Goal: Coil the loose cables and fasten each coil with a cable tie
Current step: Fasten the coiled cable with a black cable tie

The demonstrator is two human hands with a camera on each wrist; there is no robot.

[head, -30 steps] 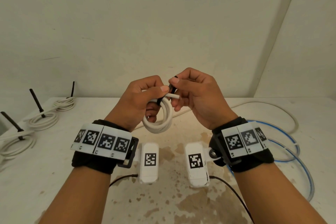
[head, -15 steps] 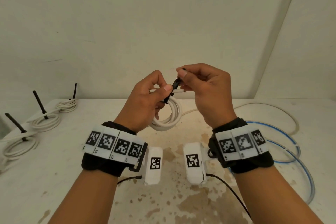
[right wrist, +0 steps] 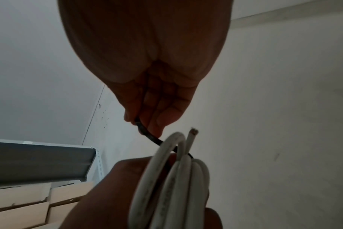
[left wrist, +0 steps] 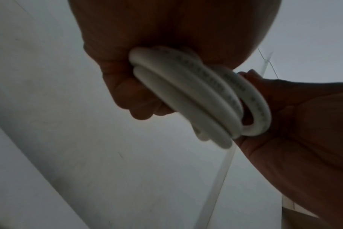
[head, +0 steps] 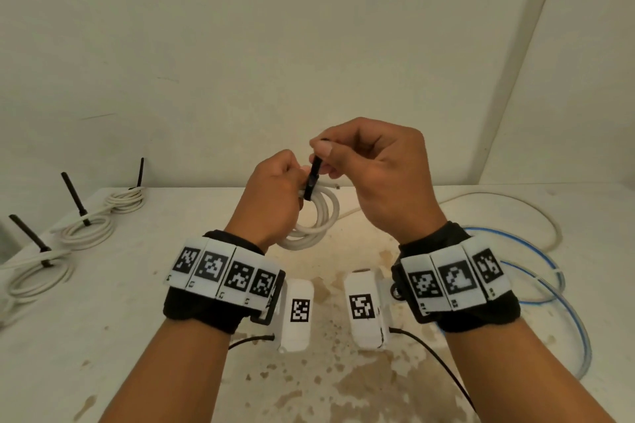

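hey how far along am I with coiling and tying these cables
Done: three tied coils lie at the table's left. In hand: your left hand grips a white coil while your right hand pinches the black cable tie around it. Left: a loose white cable and a blue cable on the right.

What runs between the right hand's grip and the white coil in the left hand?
The black cable tie, running from the right hand to the white coil; clearest in the right wrist view.

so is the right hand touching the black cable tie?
Touching. Right wrist view shows right hand fingers pinching the black cable tie tail.
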